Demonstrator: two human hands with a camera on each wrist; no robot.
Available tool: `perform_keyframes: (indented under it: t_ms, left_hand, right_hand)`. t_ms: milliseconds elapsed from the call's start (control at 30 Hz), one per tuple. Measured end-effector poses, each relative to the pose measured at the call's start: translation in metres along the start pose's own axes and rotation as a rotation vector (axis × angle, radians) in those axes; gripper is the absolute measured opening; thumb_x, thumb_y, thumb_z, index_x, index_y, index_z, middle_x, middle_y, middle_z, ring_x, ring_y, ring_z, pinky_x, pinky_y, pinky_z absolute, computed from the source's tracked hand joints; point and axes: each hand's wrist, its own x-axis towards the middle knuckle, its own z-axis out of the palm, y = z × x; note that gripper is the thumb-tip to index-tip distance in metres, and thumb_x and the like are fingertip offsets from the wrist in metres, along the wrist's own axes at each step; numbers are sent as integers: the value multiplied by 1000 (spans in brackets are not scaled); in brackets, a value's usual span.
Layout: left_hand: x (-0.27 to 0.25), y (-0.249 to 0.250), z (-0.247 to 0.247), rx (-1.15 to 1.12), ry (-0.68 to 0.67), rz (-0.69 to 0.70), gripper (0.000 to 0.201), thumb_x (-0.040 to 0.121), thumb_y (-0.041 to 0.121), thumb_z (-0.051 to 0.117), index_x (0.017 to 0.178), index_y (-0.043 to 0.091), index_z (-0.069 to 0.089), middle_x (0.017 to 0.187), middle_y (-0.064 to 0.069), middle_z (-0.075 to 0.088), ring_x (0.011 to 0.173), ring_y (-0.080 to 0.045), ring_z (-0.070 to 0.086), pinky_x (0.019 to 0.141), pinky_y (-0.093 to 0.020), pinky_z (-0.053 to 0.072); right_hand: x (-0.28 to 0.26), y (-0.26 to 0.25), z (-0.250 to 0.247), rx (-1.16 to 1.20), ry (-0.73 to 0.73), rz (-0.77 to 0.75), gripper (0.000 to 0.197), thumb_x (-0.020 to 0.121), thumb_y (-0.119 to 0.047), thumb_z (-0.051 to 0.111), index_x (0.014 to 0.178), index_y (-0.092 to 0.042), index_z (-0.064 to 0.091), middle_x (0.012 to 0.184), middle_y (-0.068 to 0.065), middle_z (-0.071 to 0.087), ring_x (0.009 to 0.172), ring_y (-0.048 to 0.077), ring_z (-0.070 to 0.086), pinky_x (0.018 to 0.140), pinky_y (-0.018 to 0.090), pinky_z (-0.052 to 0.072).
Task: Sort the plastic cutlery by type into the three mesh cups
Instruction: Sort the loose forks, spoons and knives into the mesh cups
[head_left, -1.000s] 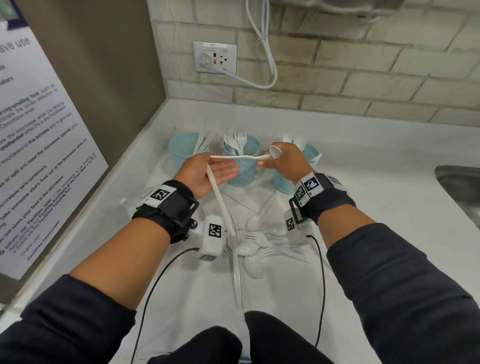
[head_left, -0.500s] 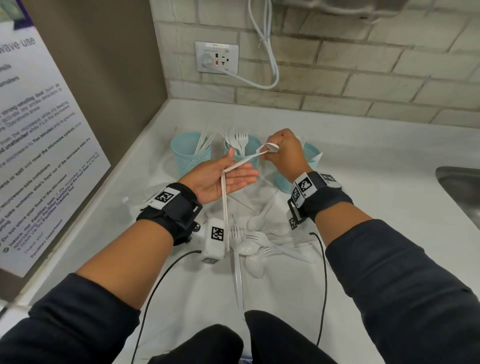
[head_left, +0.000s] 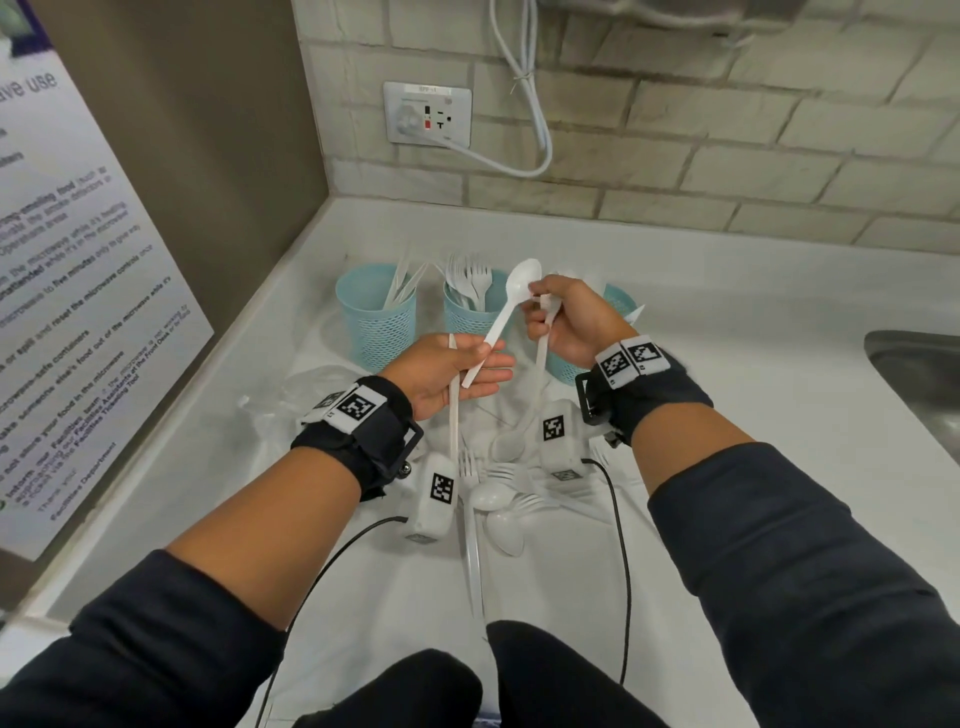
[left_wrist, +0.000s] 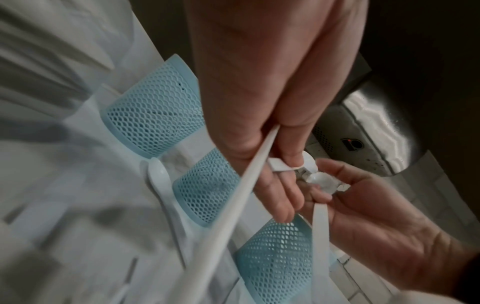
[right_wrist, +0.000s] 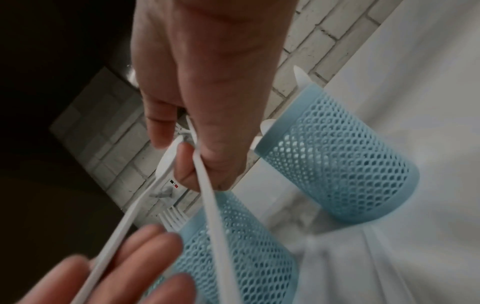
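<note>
Left hand (head_left: 441, 371), palm up above the counter (head_left: 727, 332), with thumb and curled fingers closed on two white plastic pieces: a spoon (head_left: 501, 317) whose handle end lies across the fingers and whose bowl rises obliquely toward the right hand, and a long straight utensil (head_left: 453, 395) hanging down past the palm toward the wrist; which type the latter is cannot be told. In the left wrist view the same hand (left_wrist: 259, 102) clamps the straight handle (left_wrist: 233, 209) between thumb and fingers. Right hand (head_left: 576, 325), level with and just right of the left hand, fingers curled round a second long white piece (head_left: 543, 353) that hangs below the fist, its fingertips touching the spoon bowl; its type is likewise unclear. In the right wrist view the fingers (right_wrist: 187, 164) pinch this handle (right_wrist: 207, 201) with the spoon (right_wrist: 145, 197) running alongside. Beyond the left hand stand three blue mesh cups in a row: the left cup (head_left: 376, 322) holding slim straight pieces, probably knives, the middle cup (head_left: 467, 314) with forks (head_left: 470, 278) standing tines up, and the right cup (head_left: 618, 306), mostly hidden behind the right hand. Beneath both wrists lies the unsorted pile (head_left: 498, 493) of white spoons and forks, loosely overlapping on the counter. A crumpled clear plastic bag (head_left: 306, 389) lies just left of the left wrist. A steel sink (head_left: 919, 374) lies well to the right of the right hand.
</note>
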Motion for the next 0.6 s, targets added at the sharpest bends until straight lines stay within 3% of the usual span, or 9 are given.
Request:
perform_keyframes:
  t_ms: [133,333,400,467,533,600]
  left_hand:
    - [-1,-1,7,35,-30,-41,28,97,9,45,121,-2,54,113,-17,63,81,-14,69,74,-26,56]
    - [-1,-2,11,41,-28,-64,31,97,10,43,124,-3,52,115,-16,60,88,-20,63,73,-28,57]
    - [0,0,10,25,-19,-50,32,98,11,43,126,-1,51,117,-15,59,90,-21,63,78,-32,55]
    - [3,2,11,0,-10,-27,31,99,14,41,126,1,51,114,-12,60,89,-21,63,80,-33,54]
    - [4,5,13,-52,23,-5,28,100,19,39,118,4,55,100,-8,62,78,-16,64,67,-23,56]
    - [7,8,15,-102,64,21,26,100,24,38,102,9,58,78,-2,55,52,-3,55,45,-11,45]
  right_hand:
    - [3,8,3,-8,-12,-16,21,96,-25,49,86,-8,56,67,0,45,43,3,37,39,13,30]
    - [5,5,2,-61,96,-89,25,96,-29,50,77,-12,53,69,0,50,56,7,44,46,16,37]
    - [3,-7,1,-31,175,-171,24,96,-29,49,77,-14,51,67,0,55,54,7,51,52,19,42]
    - [1,-24,-1,71,280,-334,18,97,-24,48,82,-14,50,65,1,57,51,9,55,49,22,44]
    - [-1,-43,-4,181,397,-551,15,97,-18,48,83,-12,48,61,4,50,46,11,49,46,22,41]
    - [-4,-59,-9,166,539,-721,19,97,-17,48,79,-12,48,59,2,43,45,10,40,45,23,39]
